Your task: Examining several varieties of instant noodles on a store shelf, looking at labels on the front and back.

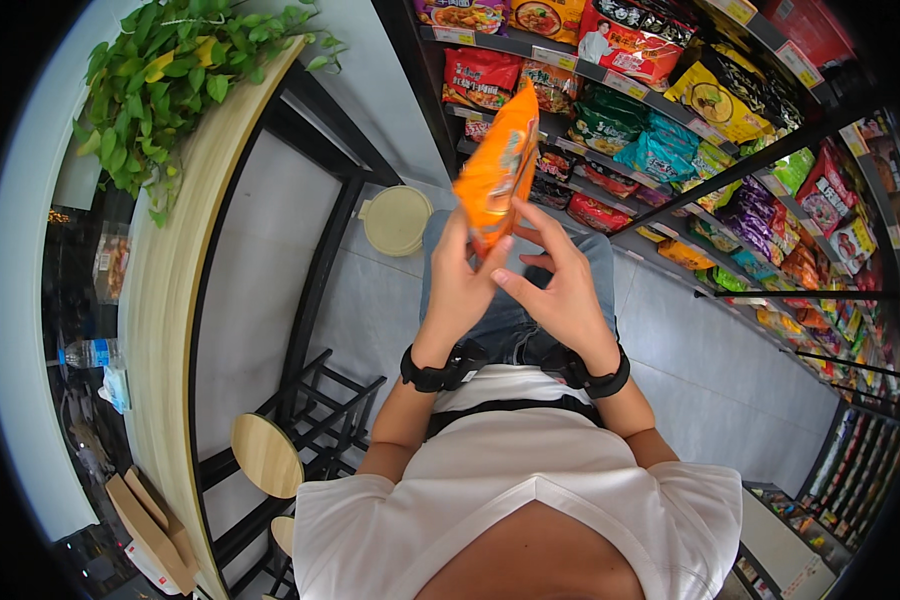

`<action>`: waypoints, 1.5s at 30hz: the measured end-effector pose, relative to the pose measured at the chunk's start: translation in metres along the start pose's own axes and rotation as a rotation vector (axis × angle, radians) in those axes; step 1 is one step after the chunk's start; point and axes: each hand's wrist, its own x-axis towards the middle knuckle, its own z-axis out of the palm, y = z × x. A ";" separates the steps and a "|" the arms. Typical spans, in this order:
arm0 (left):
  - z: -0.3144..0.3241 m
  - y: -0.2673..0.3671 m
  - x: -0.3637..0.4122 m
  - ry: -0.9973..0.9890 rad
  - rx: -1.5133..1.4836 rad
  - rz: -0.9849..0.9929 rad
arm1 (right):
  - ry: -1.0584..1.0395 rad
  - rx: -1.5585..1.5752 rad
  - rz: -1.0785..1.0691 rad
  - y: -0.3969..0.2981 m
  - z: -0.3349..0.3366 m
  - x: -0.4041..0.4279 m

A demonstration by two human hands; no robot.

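Note:
An orange plastic packet, seemingly instant noodles, stands tilted in front of me with its narrow side towards me. My left hand grips its lower end, the thumb against the near edge. My right hand is beside the packet's lower right side, its fingers spread and loosely curled. The right index fingertip appears to touch the packet, and the right thumb is close to the left one. Beyond the packet, shelves carry several bagged instant noodles, among them a red packet and a green packet.
On my left runs a long wooden counter on a black frame, with a leafy potted plant at its far end. A round-seated stool stands under it. A cream round lid, perhaps of a bin, is near the wall. Shelving continues rightward.

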 end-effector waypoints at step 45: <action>-0.042 -0.074 0.049 -0.256 0.026 -0.144 | -0.736 -0.350 0.106 0.093 -0.063 0.133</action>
